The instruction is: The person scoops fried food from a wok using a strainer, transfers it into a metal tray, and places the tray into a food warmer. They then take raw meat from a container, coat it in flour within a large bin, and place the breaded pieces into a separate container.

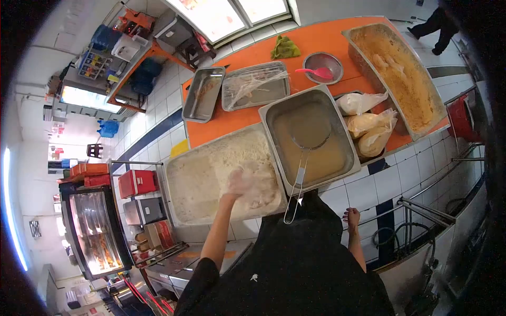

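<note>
The left hand (238,184), floured and curled loosely around a coated piece (259,185), presses it into the flour tray (182,181), while the right hand (351,216) hangs empty, fingers relaxed, well apart.

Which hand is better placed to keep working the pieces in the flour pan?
Left. The left hand is already in the flour pan, flour-coated, on a floured piece. The right hand hangs by the person's side, off the table.
</note>
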{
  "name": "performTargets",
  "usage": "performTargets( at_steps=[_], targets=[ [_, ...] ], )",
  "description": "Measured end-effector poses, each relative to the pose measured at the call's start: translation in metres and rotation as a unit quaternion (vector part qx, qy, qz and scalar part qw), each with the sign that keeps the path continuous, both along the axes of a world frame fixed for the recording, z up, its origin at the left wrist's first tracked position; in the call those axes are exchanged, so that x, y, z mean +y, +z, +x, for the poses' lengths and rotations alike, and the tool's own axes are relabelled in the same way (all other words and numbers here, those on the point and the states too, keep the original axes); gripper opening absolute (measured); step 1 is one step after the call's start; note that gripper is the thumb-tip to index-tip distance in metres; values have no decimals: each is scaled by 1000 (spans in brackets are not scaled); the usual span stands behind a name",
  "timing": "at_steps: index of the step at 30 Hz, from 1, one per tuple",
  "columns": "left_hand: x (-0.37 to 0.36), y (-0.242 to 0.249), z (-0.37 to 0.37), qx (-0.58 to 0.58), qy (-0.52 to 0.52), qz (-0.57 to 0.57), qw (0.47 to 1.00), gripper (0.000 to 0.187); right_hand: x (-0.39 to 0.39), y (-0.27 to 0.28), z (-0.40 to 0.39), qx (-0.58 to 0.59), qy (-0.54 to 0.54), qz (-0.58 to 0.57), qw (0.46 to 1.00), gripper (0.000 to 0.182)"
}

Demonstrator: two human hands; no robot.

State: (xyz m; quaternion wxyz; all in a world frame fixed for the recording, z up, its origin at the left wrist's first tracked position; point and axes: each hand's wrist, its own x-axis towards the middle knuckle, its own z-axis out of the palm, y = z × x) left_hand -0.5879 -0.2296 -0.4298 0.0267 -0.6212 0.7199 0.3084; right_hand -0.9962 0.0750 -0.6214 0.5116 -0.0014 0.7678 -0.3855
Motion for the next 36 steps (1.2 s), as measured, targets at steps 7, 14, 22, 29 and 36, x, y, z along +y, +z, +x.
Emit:
performTargets(
  at_steps=[7,14,22,29,36],
  targets=[
    [5,-32,-60,-199,-21,108,974,36,6,-20,1,-3,-6,-25,1000,20],
    [37,-5,0,-50,-152,-78,984,34,8,-23,8,5,-10,-12,1000,22],
    [36,-51,92,27,118,-78,990,34,8,-18,11,-12,3,9,1000,22],
    [64,-32,-30,-16,-154,-46,987,38,10,-14,5,-19,0,3,1000,22],
    [21,24,-29,39,-57,-102,992,29,21,-23,4,3,-28,-25,999,23]
  ],
)
